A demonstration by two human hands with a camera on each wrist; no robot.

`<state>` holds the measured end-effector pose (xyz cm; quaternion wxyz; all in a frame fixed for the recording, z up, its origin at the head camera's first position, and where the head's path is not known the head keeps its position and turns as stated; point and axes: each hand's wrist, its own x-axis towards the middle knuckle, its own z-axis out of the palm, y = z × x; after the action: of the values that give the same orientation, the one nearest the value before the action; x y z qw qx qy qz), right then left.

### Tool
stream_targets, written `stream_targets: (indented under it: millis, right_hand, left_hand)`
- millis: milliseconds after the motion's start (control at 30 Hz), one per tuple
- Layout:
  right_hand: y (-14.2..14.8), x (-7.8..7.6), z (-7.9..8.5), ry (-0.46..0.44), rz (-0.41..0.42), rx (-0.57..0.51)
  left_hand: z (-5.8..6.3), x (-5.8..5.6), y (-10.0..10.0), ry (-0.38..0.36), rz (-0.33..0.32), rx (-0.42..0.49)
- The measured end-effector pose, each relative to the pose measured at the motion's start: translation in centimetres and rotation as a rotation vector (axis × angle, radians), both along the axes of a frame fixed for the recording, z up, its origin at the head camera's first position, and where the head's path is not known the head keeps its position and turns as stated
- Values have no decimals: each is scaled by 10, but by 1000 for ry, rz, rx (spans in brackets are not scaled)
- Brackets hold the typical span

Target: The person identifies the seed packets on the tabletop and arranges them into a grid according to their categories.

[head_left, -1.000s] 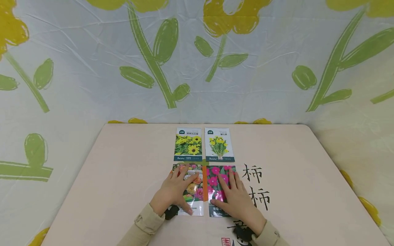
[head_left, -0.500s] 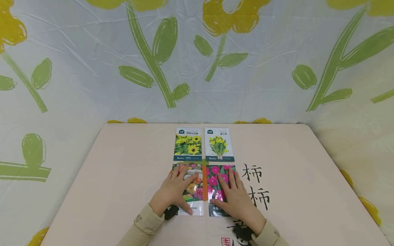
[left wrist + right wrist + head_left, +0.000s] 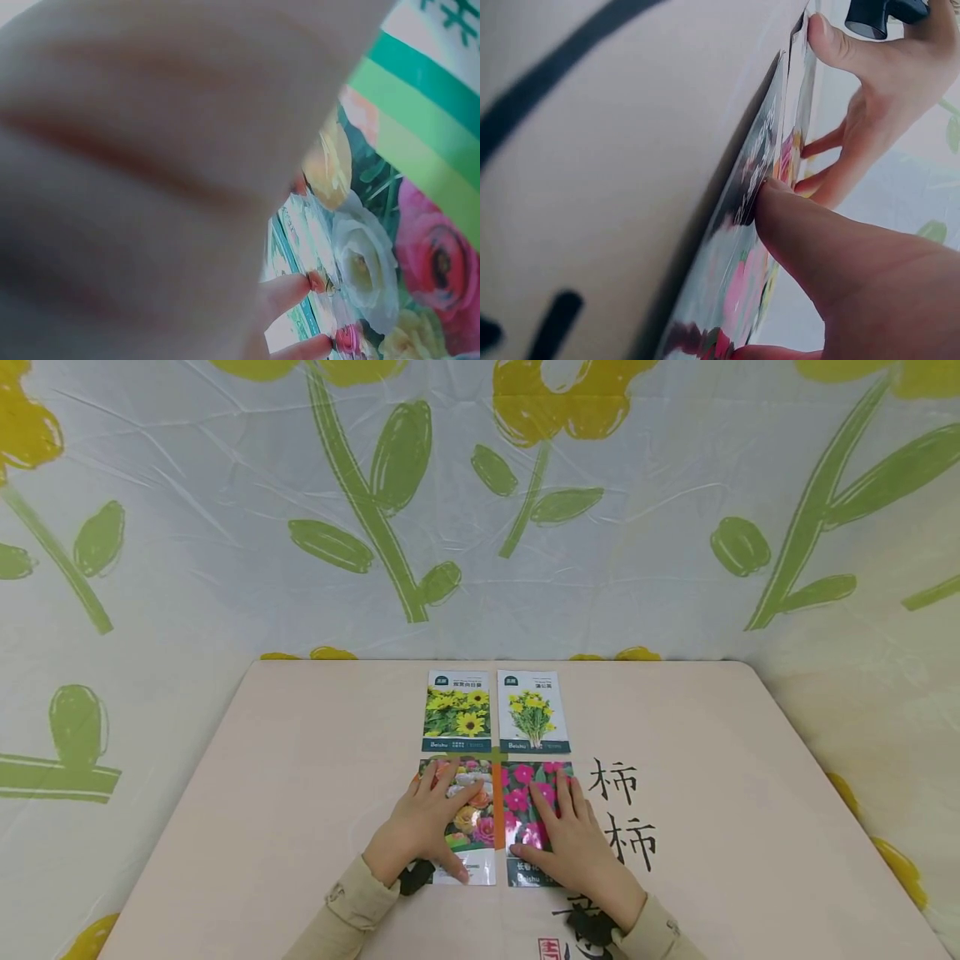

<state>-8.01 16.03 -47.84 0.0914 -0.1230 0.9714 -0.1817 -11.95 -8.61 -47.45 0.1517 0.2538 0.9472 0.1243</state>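
Note:
Four flat seed packets would exceed my count, so several lie in a two-by-two block on the table. My left hand [image 3: 422, 827] rests with spread fingers on the near left seed packet [image 3: 480, 837], printed with mixed roses. On the near right seed packet [image 3: 523, 827], with pink flowers and a dark lower band, my right hand [image 3: 576, 842] lies with fingers spread. Behind them are a sunflower seed packet [image 3: 457, 712] and a white seed packet with a yellow bouquet [image 3: 534, 712]. In the right wrist view the right thumb [image 3: 787, 217] touches the packet's dark band.
The pale pink table [image 3: 300, 743] carries black brush characters [image 3: 632, 843] to the right of the packets. An orange and green print shows between the packets. A flower-printed cloth [image 3: 630, 585] hangs behind the table's far edge.

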Motion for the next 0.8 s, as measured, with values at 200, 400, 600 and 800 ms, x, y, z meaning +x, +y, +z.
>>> stream_targets:
  millis: [200, 400, 600, 800]
  right_hand:
    - [0, 0, 0, -2, -1, -6]
    - [0, -1, -2, -3, -3, -1]
    - [0, -1, -3, -4, -7, -6]
    - [0, -1, -3, 4, 0, -6]
  left_hand:
    - [-1, 0, 1, -12, 15, 1]
    - [0, 1, 1, -5, 14, 1]
    - [0, 0, 1, 1, 13, -1]
    - [1, 1, 1, 7, 12, -7]
